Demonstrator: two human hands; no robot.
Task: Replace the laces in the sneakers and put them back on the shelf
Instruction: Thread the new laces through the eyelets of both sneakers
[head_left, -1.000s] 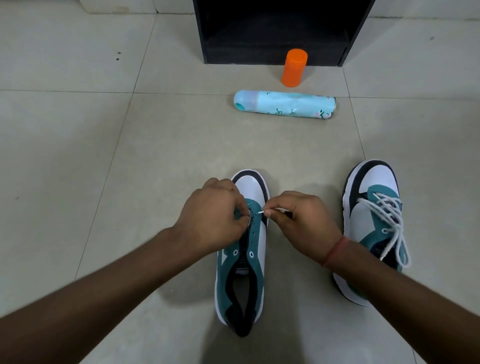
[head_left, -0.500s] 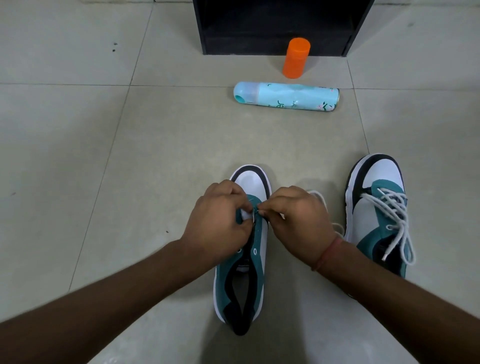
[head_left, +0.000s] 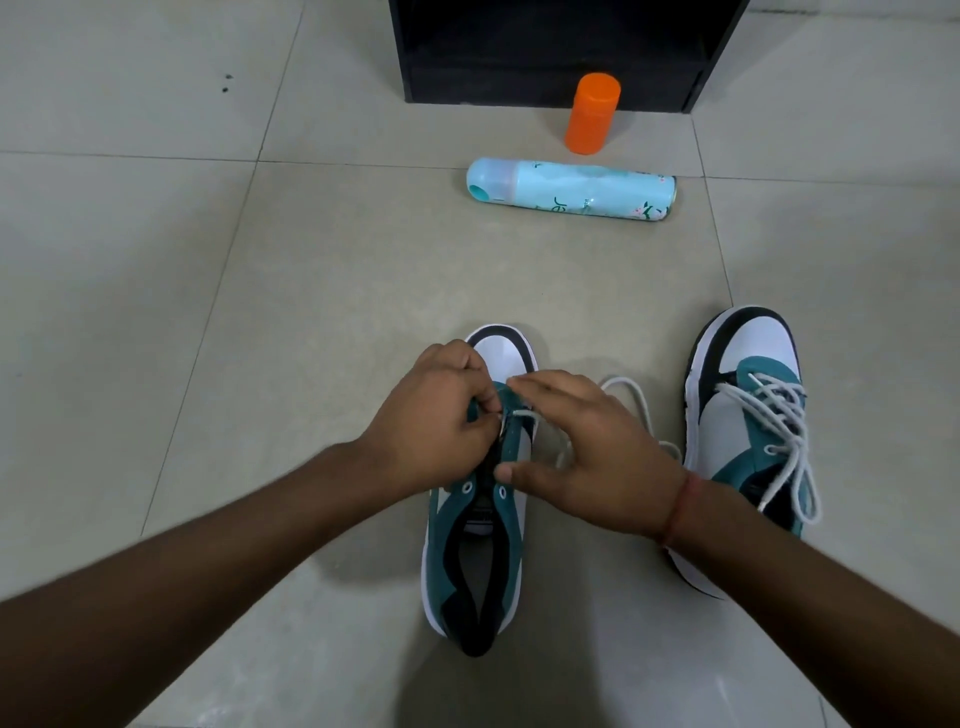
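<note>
A teal, white and black sneaker (head_left: 475, 561) lies on the tiled floor in front of me, toe pointing away, most eyelets empty. My left hand (head_left: 431, 421) pinches the end of a white lace (head_left: 631, 392) at the foremost eyelets. My right hand (head_left: 582, 457) hovers over the shoe's right side with fingers spread, holding nothing; the lace loops out from beneath it toward the right. A second matching sneaker (head_left: 748, 431) stands to the right, fully laced in white. The black shelf (head_left: 561, 52) stands at the top of the view.
An orange cap (head_left: 592, 113) stands on the floor just in front of the shelf. A light-blue spray can (head_left: 571, 189) lies on its side between the shelf and the shoes. Bare floor tiles spread to the left.
My right hand has let go of the lace tip and opened over the shoe. The left hand has taken the lace end at the front eyelets. More lace now trails to the right.
</note>
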